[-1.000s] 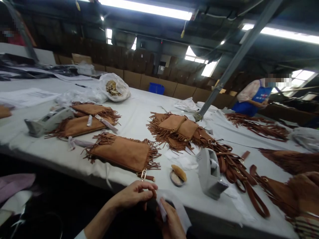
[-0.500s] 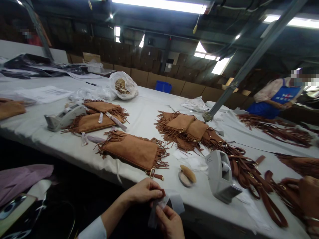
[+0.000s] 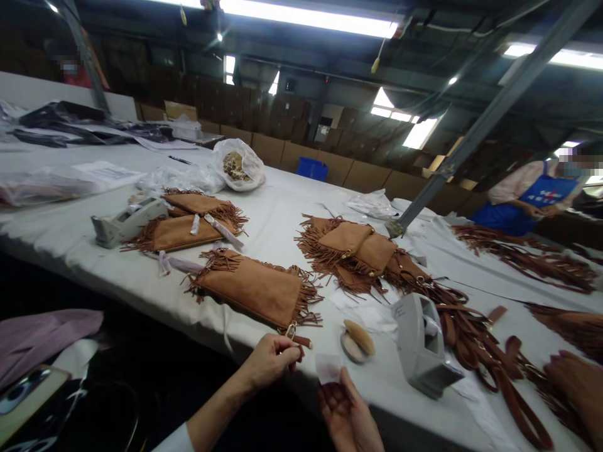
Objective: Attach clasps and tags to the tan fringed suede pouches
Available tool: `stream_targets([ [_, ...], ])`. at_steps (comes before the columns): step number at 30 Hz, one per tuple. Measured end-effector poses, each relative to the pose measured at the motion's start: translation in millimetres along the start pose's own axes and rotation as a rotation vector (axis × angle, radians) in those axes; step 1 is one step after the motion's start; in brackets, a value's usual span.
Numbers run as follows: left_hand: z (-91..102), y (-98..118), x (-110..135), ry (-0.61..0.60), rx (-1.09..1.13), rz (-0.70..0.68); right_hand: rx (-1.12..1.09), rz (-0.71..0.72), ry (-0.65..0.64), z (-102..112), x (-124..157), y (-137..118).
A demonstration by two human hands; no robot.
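Observation:
My left hand [image 3: 269, 366] is closed in a pinch on the small brown strap tab [image 3: 301, 343] and gold clasp at the near corner of a tan fringed suede bag [image 3: 257, 290] lying at the table's front edge. My right hand [image 3: 349, 413] sits lower right, palm up, pinching a small translucent white piece of paper or film [image 3: 328, 366] between thumb and fingertips. A grey tape dispenser [image 3: 423, 346] stands just right of my hands. A small brown brush on a round pad [image 3: 357, 339] lies between the bag and the dispenser.
More fringed bags [image 3: 186, 221] and a second tape dispenser [image 3: 123, 221] lie to the left; a pile of bags with brown straps [image 3: 372, 254] spreads right. A white table cover [image 3: 277, 220] runs far back. A person in a blue apron [image 3: 527, 196] works at far right.
My left hand moved up to the bag's clasp tab. My right hand drew the white piece away from the left hand and turned palm up. The view shifted slightly.

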State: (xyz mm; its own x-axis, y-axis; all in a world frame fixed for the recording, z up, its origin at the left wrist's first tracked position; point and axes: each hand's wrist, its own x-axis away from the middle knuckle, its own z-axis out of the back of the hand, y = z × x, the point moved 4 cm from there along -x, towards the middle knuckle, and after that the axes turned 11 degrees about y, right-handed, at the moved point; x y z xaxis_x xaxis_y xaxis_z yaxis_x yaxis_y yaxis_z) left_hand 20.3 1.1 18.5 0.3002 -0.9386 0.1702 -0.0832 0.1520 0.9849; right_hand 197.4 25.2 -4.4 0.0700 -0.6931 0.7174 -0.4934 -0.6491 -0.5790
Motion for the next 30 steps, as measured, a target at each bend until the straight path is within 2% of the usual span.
stream_targets([
  [2,2.8,3.6,2.1,0.047,-0.023,-0.036,-0.06,-0.036,0.035,-5.0,0.7,-3.5],
  [5,4.5,7.9,6.3,0.061,-0.075,-0.101,-0.069,0.0,0.049,-11.6,1.4,-4.2],
  [11,1.9,3.8,11.7,0.016,-0.094,-0.113,0.004,0.121,0.017,-17.0,0.8,-3.5],
  [21,-0.1,1.1,12.1,-0.087,-0.124,-0.128,0.074,0.119,-0.029,-23.6,3.2,2.7],
  [26,-0.5,11.7,17.3,-0.124,-0.193,-0.129,0.206,0.253,-0.059,-26.2,3.7,-0.4],
  [30,-1.3,17.5,22.0,-0.211,-0.156,-0.138,0.335,0.408,-0.046,-25.8,4.9,-7.6],
])
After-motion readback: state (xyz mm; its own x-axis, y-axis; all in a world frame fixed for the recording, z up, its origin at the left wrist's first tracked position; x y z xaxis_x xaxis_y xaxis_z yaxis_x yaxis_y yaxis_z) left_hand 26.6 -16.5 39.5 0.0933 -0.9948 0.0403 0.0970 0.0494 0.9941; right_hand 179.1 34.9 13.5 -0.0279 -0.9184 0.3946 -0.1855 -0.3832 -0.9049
